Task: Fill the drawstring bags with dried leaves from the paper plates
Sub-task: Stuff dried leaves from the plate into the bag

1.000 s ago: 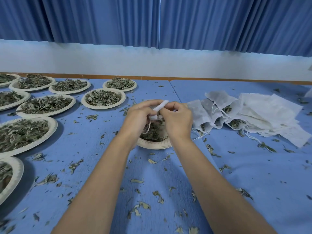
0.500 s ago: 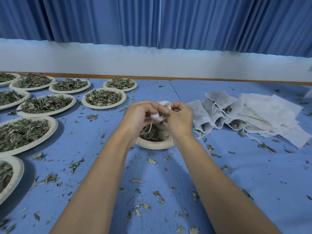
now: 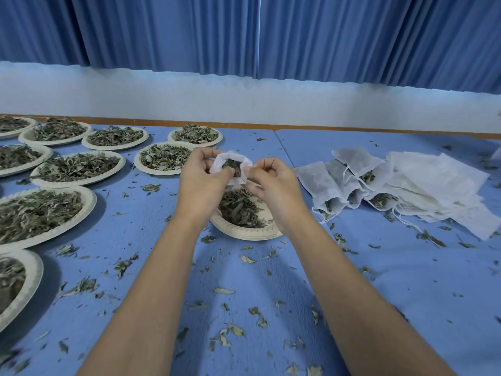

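Crumbled leaf bits (image 3: 233, 332) are lying scattered over the near part of the blue table (image 3: 379, 280). Farther in, a paper plate (image 3: 244, 233) of dried leaves (image 3: 238, 208) is sitting at the middle. Just above it both hands are holding a white drawstring bag (image 3: 232, 166), its mouth gaping and leaves showing inside. The left hand (image 3: 202, 183) is gripping its left rim and the right hand (image 3: 273, 185) is pinching its right rim. To the right, filled bags (image 3: 322, 183) are lying against a stack of flat bags (image 3: 439, 183). To the left, heaped plates (image 3: 78, 166) are standing in rows. Blue curtains (image 3: 244, 36) are hanging at the far side.
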Demonstrator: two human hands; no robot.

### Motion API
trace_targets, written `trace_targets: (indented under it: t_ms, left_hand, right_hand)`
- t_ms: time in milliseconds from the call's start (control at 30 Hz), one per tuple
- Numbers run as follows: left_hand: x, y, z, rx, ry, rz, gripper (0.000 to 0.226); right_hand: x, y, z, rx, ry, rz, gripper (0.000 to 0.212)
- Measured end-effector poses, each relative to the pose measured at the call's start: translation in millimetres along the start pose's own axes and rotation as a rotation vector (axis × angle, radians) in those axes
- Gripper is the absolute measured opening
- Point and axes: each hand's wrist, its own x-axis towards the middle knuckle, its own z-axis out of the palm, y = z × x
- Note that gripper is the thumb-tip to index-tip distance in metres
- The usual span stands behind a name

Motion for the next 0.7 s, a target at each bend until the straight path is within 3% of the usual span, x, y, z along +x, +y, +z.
trace_targets:
  t_ms: [167, 233, 333, 467, 567, 700]
  left_hand:
    - [2, -8, 2, 0.068, 0.190, 0.048, 0.033]
    - [4, -10, 0, 0.047, 0.255, 0.015, 0.033]
    - [6, -13, -4, -0.039, 0.307, -0.043, 0.033]
    - [6, -13, -5, -0.103, 0.296, -0.098, 0.030]
    - [6, -11, -5, -0.105, 0.303, -0.105, 0.027]
    - [8, -6, -7, -0.076, 0.314, -0.065, 0.024]
  right_hand:
    - [-2, 1, 0, -0.160, 0.048, -0.056, 0.013]
    - [0, -3, -5, -0.376, 0.009, 0.015, 0.009]
    - [2, -13, -17, -0.834, -0.205, 0.171, 0.006]
    - [1, -14, -19, -0.905, -0.370, 0.245, 0.003]
    - [1, -7, -15, -0.912, -0.361, 0.252, 0.015]
    - [4, -3, -19, -1.141, -0.246, 0.069, 0.023]
